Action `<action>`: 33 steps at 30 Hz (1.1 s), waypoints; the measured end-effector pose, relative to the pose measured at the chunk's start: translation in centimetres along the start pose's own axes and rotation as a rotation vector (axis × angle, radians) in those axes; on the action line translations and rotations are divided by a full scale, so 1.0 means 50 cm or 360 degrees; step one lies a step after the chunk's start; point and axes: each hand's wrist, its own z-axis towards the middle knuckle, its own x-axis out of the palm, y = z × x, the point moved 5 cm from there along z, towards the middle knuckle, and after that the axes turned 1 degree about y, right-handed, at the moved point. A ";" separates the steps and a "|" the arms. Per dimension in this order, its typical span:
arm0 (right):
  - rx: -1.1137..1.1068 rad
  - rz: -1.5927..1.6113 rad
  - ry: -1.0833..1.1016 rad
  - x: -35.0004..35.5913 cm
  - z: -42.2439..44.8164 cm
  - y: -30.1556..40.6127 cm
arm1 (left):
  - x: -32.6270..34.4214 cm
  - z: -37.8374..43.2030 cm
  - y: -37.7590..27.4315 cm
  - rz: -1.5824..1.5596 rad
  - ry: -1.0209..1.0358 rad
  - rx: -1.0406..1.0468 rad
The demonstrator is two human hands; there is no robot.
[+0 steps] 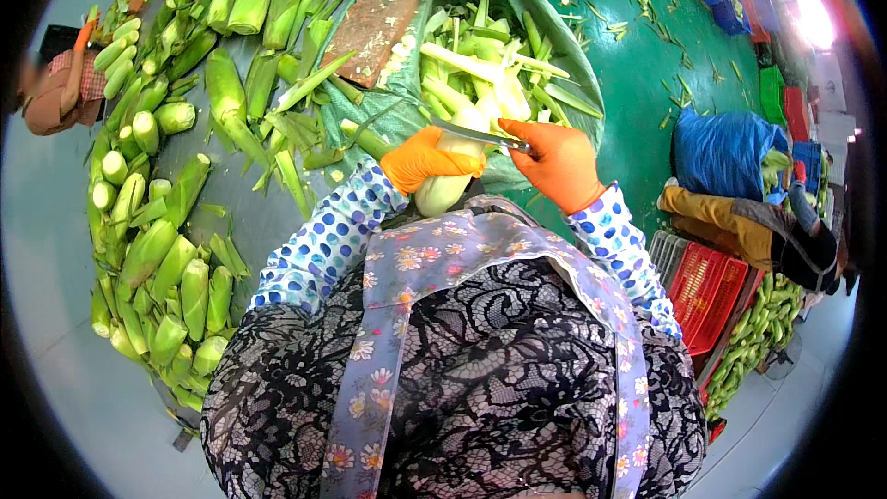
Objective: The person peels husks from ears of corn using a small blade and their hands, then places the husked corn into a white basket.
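Note:
My left hand [431, 161], in an orange glove, grips a pale green ear [443, 195], seemingly corn in its inner husk. My right hand [560, 161], gloved alike, holds a knife [478, 136] by its dark handle. The blade points left across the ear, its tip close to my left hand; I cannot tell whether it touches. Just beyond both hands, pale husk trimmings [485, 55] fill an open green woven sack [582, 59]. A worn reddish-brown board [378, 24] with whitish chips on it lies at the sack's left side.
Many green husked ears [163, 263] are heaped along the grey table [267, 197] at left, with loose leaves among them. Scraps lie on the green floor [641, 76]. At right, another person [755, 229] bends beside a blue sack [721, 152] and red crates [707, 291]. A further person [66, 93] is at far left.

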 end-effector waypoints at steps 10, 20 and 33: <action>-0.0101 -0.0069 0.0013 0.021 0.004 0.019 | 0.032 0.009 0.001 -0.0030 0.0114 0.0067; -0.0149 -0.0053 -0.0084 0.017 -0.004 0.017 | 0.040 0.011 0.002 0.0078 0.0101 -0.0007; 0.0293 0.0174 -0.0101 0.118 -0.031 -0.157 | 0.032 0.039 0.035 -0.0004 0.0099 -0.0137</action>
